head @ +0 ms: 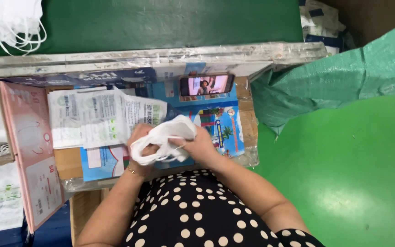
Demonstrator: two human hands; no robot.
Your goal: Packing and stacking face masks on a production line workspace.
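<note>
Left hand: I saw my left hand (139, 142) low on the board, fingers curled shut round the left end of the masks (163, 139); a thin bracelet (131, 171) sat on that wrist.
Right hand: my right hand (200, 145) was at the right side of the same bundle, fingers closed on it, thumb pressed into the white fabric.
Masks: a small stack of white face masks, bunched and folded between both hands, just above my lap and over the front edge of the board.
Ear loops: white loops hung slack under the bundle, near my left fingers.
Packets: a fan of flat printed packets (92, 118) lay on the board, just left of my left hand, the nearest one touching or almost touching it; I could not tell which.
Phone: a phone (206, 85) stood on its side at the back of the board, screen lit, well above the hands.
Pink box: a flattened pink box (30, 151) leaned at the board's left edge.
Spare masks: a loose pile of white masks (10, 20) lay on the green table (161, 20) at far left.
Sack: a green woven sack (339, 73) stood to my right, apart from the board.
</note>
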